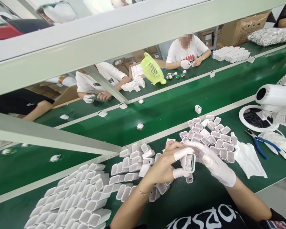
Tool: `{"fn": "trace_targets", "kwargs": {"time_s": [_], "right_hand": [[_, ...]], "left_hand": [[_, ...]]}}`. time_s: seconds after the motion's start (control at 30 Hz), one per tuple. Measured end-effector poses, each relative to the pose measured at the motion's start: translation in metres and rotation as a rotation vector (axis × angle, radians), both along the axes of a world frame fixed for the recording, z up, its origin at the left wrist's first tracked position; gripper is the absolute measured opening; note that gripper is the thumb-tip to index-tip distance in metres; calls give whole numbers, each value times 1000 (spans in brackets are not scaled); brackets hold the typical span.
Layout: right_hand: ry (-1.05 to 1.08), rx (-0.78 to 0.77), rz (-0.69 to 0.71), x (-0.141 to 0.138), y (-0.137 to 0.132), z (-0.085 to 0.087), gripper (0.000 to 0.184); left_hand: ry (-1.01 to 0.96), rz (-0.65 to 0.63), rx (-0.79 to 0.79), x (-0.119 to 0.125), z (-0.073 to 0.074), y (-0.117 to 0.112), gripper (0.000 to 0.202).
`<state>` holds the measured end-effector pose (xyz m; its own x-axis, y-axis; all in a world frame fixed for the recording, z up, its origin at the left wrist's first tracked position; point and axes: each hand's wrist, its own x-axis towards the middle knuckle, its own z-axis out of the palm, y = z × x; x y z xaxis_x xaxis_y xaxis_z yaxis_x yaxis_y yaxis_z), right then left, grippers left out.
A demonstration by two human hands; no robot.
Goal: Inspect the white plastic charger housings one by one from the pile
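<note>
A white plastic housing point(184, 163) sits in my left hand point(163, 163), its open end turned toward me. Something white and a green edge like a circuit board show inside it. Finger covers sheathe my left thumb and index finger, which pinch the housing from both sides. My right hand point(218, 170), in a white glove, lies along the housing's right side with thumb apart and fingers stretched out behind; whether it presses on the housing is hard to see. Just below the held housing, another housing point(189, 178) rests on the bench.
Rows of housings point(69, 200) stand at the left, and a loose cluster point(212, 136) lies beyond my hands. To the right are pliers point(258, 143), a white glove point(249, 159) and a fan point(274, 98). Co-workers point(188, 52) sit across the green conveyor belt point(166, 117).
</note>
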<state>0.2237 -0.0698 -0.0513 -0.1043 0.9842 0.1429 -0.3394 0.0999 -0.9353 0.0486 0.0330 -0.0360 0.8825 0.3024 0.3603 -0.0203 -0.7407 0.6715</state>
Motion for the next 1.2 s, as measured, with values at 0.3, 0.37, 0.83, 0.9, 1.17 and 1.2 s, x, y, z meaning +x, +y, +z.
{"fn": "trace_targets", "kwargs": {"time_s": [0.3, 0.37, 0.83, 0.9, 1.17, 1.2], "right_hand": [[10, -110, -3, -4, 1, -1, 59], [10, -150, 48, -5, 2, 4, 64], [186, -54, 227, -2, 4, 5, 71], [165, -49, 196, 3, 0, 0, 75], [-595, 92, -41, 11, -2, 24, 79], [-654, 150, -36, 11, -1, 28, 79]], "left_hand": [[15, 36, 106, 0, 5, -3, 48], [15, 14, 138, 2, 8, -5, 43], [-49, -21, 59, 6, 8, -4, 49], [-36, -9, 20, 4, 8, -3, 51], [19, -90, 43, 3, 13, 1, 52], [39, -99, 54, 4, 13, 0, 52]]}}
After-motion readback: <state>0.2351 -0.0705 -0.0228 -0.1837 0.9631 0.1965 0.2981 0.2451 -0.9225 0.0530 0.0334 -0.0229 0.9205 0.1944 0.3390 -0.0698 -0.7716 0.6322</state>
